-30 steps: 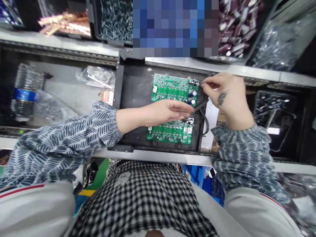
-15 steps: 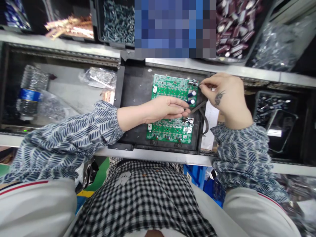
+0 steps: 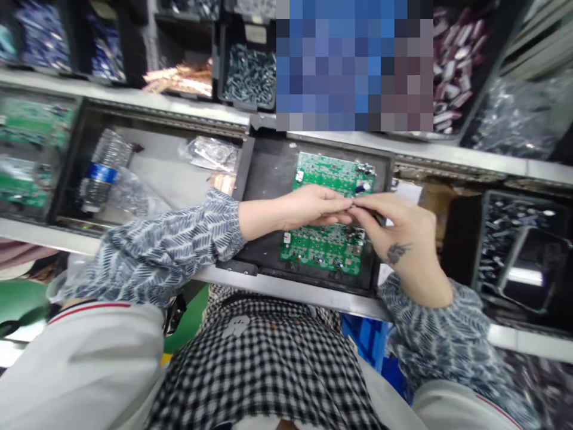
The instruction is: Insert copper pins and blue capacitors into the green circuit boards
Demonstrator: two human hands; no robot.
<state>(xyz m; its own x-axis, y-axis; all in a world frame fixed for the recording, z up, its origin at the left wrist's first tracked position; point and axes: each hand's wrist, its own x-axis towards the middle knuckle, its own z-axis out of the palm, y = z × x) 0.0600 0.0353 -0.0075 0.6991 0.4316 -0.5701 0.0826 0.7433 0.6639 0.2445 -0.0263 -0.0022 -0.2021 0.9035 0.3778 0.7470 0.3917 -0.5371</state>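
Two green circuit boards, an upper one [image 3: 322, 170] and a lower one [image 3: 313, 248], lie on a black tray [image 3: 264, 179]. My left hand [image 3: 313, 206] is over the boards, its fingers pinched at the tips around something too small to make out. My right hand [image 3: 398, 233] meets it there, thumb and index finger closed at the same spot; what they grip is hidden. Dark blue capacitors [image 3: 362, 187] stand at the upper board's right side, just above the fingertips.
Bins of metal screws [image 3: 250, 74], copper strips [image 3: 183, 77] and maroon capacitors [image 3: 456, 65] line the back. A plastic bottle [image 3: 101, 173] lies left. At the right is a black tray [image 3: 483, 239] of small parts. More boards [image 3: 27, 179] sit far left.
My right hand has moved from the upper board's right edge down and left to my left fingertips. My left fingers have closed together. The view has shifted, showing more on the left.
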